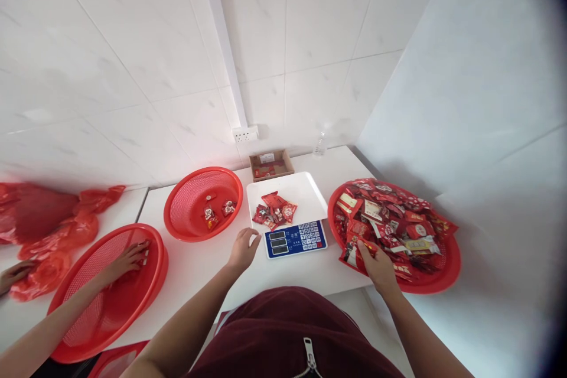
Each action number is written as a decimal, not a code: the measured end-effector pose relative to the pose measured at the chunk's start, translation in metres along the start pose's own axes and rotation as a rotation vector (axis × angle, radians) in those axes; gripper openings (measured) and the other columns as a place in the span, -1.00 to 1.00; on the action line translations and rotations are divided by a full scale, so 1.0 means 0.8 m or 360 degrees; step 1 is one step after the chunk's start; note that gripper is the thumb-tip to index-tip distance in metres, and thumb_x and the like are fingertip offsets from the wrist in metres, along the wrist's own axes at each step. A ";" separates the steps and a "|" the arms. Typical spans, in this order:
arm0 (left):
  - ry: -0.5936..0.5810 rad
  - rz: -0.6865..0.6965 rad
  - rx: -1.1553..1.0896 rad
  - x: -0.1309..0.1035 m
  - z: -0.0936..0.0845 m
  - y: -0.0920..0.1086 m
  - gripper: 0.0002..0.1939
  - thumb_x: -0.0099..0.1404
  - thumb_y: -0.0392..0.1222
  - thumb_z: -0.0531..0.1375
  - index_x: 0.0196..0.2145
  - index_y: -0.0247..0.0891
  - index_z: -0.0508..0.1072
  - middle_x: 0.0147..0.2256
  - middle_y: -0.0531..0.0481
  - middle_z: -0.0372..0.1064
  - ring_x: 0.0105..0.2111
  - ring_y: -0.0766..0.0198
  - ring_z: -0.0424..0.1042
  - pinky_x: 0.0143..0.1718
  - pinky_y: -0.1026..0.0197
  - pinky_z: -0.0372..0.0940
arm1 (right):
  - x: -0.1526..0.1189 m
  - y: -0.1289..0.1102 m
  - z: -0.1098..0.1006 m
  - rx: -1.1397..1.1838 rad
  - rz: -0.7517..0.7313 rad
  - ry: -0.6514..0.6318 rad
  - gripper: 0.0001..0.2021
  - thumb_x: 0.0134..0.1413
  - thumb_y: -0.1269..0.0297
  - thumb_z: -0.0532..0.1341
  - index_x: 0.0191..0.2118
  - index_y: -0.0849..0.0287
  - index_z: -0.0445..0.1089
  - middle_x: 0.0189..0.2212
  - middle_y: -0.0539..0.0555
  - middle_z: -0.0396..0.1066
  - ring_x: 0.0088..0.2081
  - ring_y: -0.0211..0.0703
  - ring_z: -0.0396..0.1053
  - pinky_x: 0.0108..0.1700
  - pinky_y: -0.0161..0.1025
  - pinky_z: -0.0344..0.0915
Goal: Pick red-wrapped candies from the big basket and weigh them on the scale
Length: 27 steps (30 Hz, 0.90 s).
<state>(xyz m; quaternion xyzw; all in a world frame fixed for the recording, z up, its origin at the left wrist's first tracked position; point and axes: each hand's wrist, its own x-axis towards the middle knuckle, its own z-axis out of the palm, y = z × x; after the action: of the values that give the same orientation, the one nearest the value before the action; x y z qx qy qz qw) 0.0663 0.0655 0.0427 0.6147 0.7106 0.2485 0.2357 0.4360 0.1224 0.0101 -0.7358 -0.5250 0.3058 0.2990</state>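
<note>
My right hand (377, 267) pinches a red snack packet (353, 255) at the near left rim of a full red basket (452, 266). Many red and cream wrapped packets (392, 218) are heaped in that basket. Beside the left edge of the digital scale (321, 201) hovers my left hand (243, 250), thumb and fingers apart, holding nothing. A small pile of red packets (275, 211) lies on the scale's white pan. Its blue keypad panel faces me; I cannot read the displays.
Left of the scale stands a red basket (170, 218) with a few packets in it. A co-worker's hand (126, 261) reaches into another red basket (55, 345); their other hand (18, 274) touches red plastic bags (57, 236). A cardboard box (271, 165) and clear bottle (319, 144) stand by the wall.
</note>
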 end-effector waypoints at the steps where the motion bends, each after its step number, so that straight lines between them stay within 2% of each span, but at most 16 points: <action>1: -0.0054 -0.0049 -0.0015 -0.010 0.000 -0.004 -0.75 0.31 -0.09 0.00 -0.24 -0.20 0.42 -0.20 -0.11 0.42 -0.11 0.14 0.37 -0.01 0.08 0.23 | 0.000 0.001 0.000 -0.0002 -0.0008 0.0000 -0.41 -0.12 -0.21 0.02 -0.26 0.21 0.49 -0.30 0.24 0.53 -0.17 0.11 0.42 -0.11 -0.05 0.28; 5: -0.0270 -0.0206 -0.0032 -0.050 0.006 -0.021 -0.76 0.29 -0.10 0.00 -0.35 -0.21 0.43 -0.31 -0.05 0.46 -0.27 0.20 0.41 -0.17 0.18 0.26 | -0.001 0.002 0.001 -0.0041 -0.0040 -0.0034 -0.39 -0.09 -0.22 0.00 -0.23 0.22 0.49 -0.29 0.25 0.53 -0.15 0.13 0.41 -0.10 -0.05 0.27; 9: -0.0484 -0.0321 -0.0004 -0.079 0.015 -0.030 -0.75 0.28 -0.12 0.00 -0.32 -0.21 0.45 -0.33 -0.02 0.47 -0.31 0.24 0.41 -0.23 0.23 0.24 | 0.000 0.004 0.000 -0.0081 -0.0019 -0.0067 -0.37 -0.08 -0.23 -0.02 -0.22 0.23 0.49 -0.31 0.24 0.53 -0.18 0.14 0.42 -0.11 -0.04 0.28; 12: -0.0625 -0.0379 0.0032 -0.089 0.018 -0.034 -0.71 0.29 -0.08 -0.01 -0.24 -0.21 0.45 -0.30 -0.04 0.47 -0.30 0.24 0.41 -0.24 0.24 0.24 | 0.001 0.004 0.001 -0.0101 -0.0014 -0.0050 -0.38 -0.08 -0.23 0.00 -0.24 0.21 0.50 -0.32 0.24 0.53 -0.19 0.14 0.43 -0.12 -0.05 0.28; 16: -0.0677 -0.0423 0.0009 -0.092 0.020 -0.038 -0.68 0.28 -0.05 0.00 -0.20 -0.23 0.45 -0.28 -0.08 0.47 -0.29 0.20 0.41 -0.22 0.21 0.23 | 0.000 0.004 0.001 -0.0097 -0.0024 -0.0034 -0.38 -0.08 -0.23 -0.01 -0.24 0.21 0.50 -0.32 0.24 0.53 -0.18 0.14 0.42 -0.13 -0.07 0.28; 18: -0.0641 -0.0526 -0.0128 -0.090 0.021 -0.040 -0.71 0.25 -0.03 0.05 -0.22 -0.21 0.45 -0.31 -0.05 0.46 -0.28 0.20 0.39 -0.19 0.19 0.22 | 0.000 0.004 0.001 -0.0097 -0.0032 -0.0044 -0.36 -0.08 -0.23 -0.02 -0.22 0.22 0.50 -0.30 0.25 0.53 -0.16 0.14 0.42 -0.11 -0.06 0.28; 21: -0.0495 -0.0858 -0.0561 -0.085 0.021 -0.043 -0.66 0.18 0.07 0.14 -0.20 -0.21 0.42 -0.30 -0.04 0.43 -0.25 0.20 0.39 -0.15 0.17 0.23 | -0.001 0.002 0.000 -0.0092 -0.0032 -0.0059 -0.35 -0.09 -0.24 -0.03 -0.21 0.22 0.49 -0.28 0.25 0.52 -0.14 0.14 0.41 -0.08 -0.04 0.27; 24: -0.0362 -0.1093 -0.0872 -0.074 0.016 -0.045 -0.51 0.23 0.20 0.05 -0.08 -0.24 0.31 -0.14 -0.16 0.38 -0.20 0.21 0.42 -0.17 0.17 0.30 | -0.002 0.001 -0.001 -0.0093 -0.0012 -0.0070 -0.34 -0.11 -0.26 -0.02 -0.21 0.22 0.49 -0.28 0.26 0.52 -0.14 0.16 0.41 -0.10 -0.04 0.28; 27: -0.0052 -0.1374 -0.1381 -0.057 0.003 -0.048 -0.50 0.26 0.20 0.05 -0.02 -0.23 0.22 -0.02 -0.25 0.29 -0.18 0.22 0.44 -0.18 0.17 0.35 | -0.001 0.003 -0.001 -0.0132 0.0007 -0.0086 -0.32 -0.12 -0.26 -0.03 -0.20 0.24 0.49 -0.28 0.27 0.52 -0.14 0.19 0.41 -0.11 -0.02 0.28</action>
<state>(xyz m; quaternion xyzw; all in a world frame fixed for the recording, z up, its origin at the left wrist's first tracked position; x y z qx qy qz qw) 0.0451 0.0156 0.0179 0.1230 0.7257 0.3878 0.5549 0.4378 0.1209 0.0091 -0.7402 -0.5435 0.3043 0.2533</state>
